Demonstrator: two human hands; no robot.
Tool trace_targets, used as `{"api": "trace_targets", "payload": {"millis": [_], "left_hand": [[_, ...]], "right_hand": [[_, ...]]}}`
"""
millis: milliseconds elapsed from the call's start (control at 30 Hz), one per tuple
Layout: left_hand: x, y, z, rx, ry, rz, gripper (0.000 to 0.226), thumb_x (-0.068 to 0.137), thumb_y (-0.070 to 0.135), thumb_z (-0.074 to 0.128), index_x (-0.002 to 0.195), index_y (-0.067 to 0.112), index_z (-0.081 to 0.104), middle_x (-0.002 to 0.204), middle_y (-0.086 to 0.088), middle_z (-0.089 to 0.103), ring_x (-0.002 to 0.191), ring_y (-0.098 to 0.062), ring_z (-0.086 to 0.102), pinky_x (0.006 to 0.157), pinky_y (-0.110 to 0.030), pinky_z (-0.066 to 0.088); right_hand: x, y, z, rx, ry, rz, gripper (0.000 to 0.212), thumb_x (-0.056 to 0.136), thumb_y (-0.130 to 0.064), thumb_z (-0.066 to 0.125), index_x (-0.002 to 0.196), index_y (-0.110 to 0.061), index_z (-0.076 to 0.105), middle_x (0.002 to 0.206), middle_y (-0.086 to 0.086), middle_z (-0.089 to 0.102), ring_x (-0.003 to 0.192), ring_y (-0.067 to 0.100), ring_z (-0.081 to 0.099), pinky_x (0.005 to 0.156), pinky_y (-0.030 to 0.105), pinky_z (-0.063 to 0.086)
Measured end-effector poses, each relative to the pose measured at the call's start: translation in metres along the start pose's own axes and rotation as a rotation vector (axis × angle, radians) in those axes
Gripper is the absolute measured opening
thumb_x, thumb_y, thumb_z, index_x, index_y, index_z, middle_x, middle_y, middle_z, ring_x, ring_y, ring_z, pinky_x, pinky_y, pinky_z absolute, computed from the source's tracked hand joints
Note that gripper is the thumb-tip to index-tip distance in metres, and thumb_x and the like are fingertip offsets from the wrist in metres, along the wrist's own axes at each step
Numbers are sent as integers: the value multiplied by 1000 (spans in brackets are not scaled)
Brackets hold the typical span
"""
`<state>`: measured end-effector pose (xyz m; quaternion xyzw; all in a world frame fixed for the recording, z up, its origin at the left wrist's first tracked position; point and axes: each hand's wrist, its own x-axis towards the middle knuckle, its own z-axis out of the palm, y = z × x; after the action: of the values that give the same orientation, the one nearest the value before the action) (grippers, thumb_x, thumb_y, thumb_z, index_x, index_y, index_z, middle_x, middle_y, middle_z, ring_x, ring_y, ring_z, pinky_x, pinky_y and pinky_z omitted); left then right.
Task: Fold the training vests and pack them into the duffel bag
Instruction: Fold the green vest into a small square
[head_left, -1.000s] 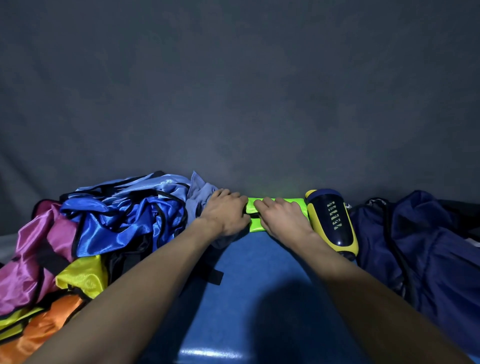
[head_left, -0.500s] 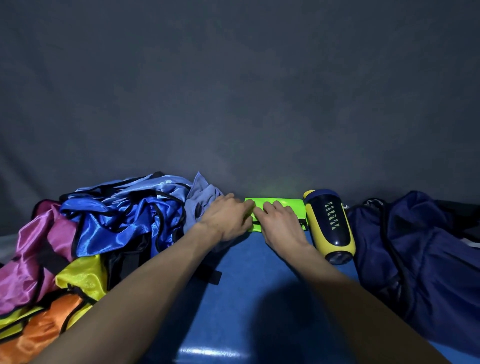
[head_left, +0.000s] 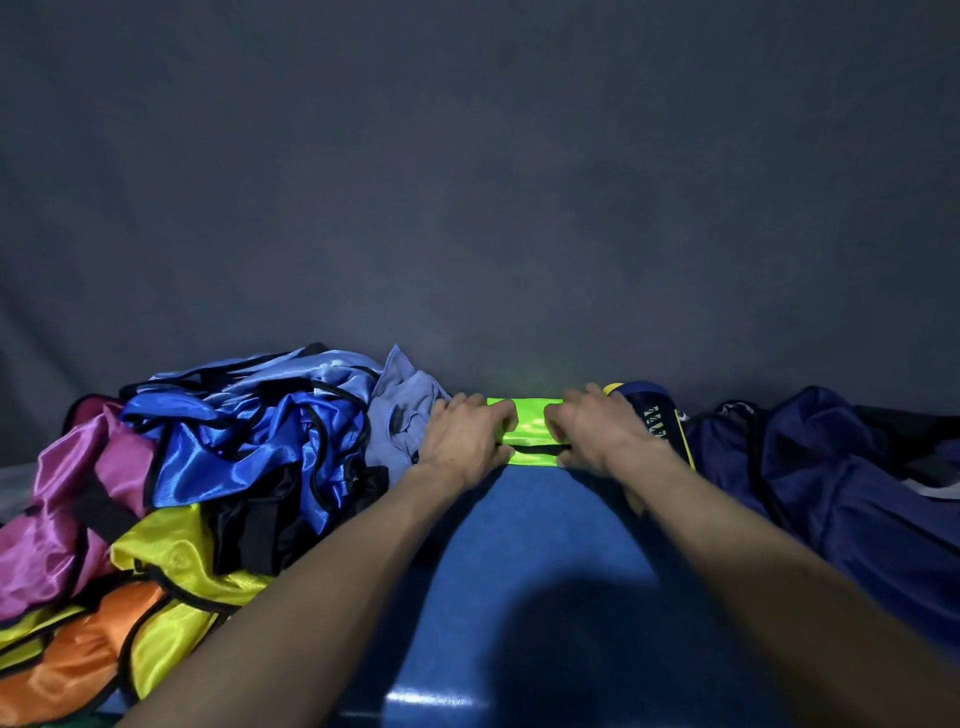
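Hands, left (head_left: 465, 441) and right (head_left: 597, 428), grip green vest (head_left: 530, 434) by wall (head_left: 467, 208).

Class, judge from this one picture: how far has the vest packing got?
Done: the green vest already looks folded into a small bundle. In hand: the left hand and right hand both grip it on the blue table. Left: the pile of vests is unfolded, and nothing is visibly packed into the duffel bag.
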<state>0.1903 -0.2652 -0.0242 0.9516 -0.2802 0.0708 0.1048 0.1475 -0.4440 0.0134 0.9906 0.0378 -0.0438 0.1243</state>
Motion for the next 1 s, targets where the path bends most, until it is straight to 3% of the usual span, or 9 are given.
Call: {"api": "trace_targets", "payload": {"millis": [133, 267, 400, 533, 700, 900, 1000], "left_hand": [[-2, 2, 3, 29, 36, 8, 25, 88, 38, 66, 111, 34, 58, 109, -1, 59, 105, -26, 51, 87, -38, 32], [-2, 3, 5, 37, 53, 18, 24, 87, 37, 65, 109, 33, 57, 108, -1, 59, 104, -26, 52, 87, -38, 31], [-2, 2, 5, 34, 47, 27, 23, 88, 38, 66, 108, 32, 56, 109, 0, 58, 104, -26, 52, 86, -37, 31], [0, 4, 5, 58, 40, 36, 24, 87, 39, 67, 107, 32, 57, 109, 0, 59, 105, -26, 52, 87, -38, 33], [1, 5, 7, 96, 76, 71, 21, 84, 32, 66, 104, 30, 59, 103, -1, 60, 100, -26, 54, 88, -37, 33], [-1, 5, 18, 249, 94, 180, 28, 69, 15, 73, 91, 20, 58, 78, -4, 60, 72, -30, 57, 74, -38, 36], [-5, 3, 22, 150, 120, 177, 26, 70, 13, 71, 93, 15, 59, 81, -8, 61, 75, -33, 58, 74, -40, 40]], "right_hand": [[6, 21, -19, 35, -142, -147, 42, 80, -32, 83, 110, -24, 55, 115, 0, 61, 108, 25, 57, 74, 33, 38], [8, 35, -22, 135, -134, -149, 51, 78, -24, 84, 103, -27, 41, 103, 2, 58, 92, 31, 57, 76, 38, 49], [3, 44, -25, 9, -156, -191, 42, 78, -38, 86, 97, -25, 50, 113, 3, 62, 103, 29, 60, 76, 34, 44], [1, 37, -14, -196, -102, -228, 48, 83, -45, 78, 120, -20, 58, 125, 4, 58, 118, 28, 54, 89, 37, 38], [2, 22, -3, -314, -53, -206, 48, 86, -33, 72, 128, -17, 54, 126, 5, 61, 119, 28, 59, 95, 38, 40], [4, 14, 0, -344, -51, -152, 32, 89, -22, 68, 120, -17, 59, 122, 6, 66, 114, 30, 63, 97, 38, 39], [3, 9, 3, -366, -68, -154, 31, 91, -21, 65, 122, -18, 60, 124, 4, 65, 118, 29, 61, 102, 40, 37]]}}
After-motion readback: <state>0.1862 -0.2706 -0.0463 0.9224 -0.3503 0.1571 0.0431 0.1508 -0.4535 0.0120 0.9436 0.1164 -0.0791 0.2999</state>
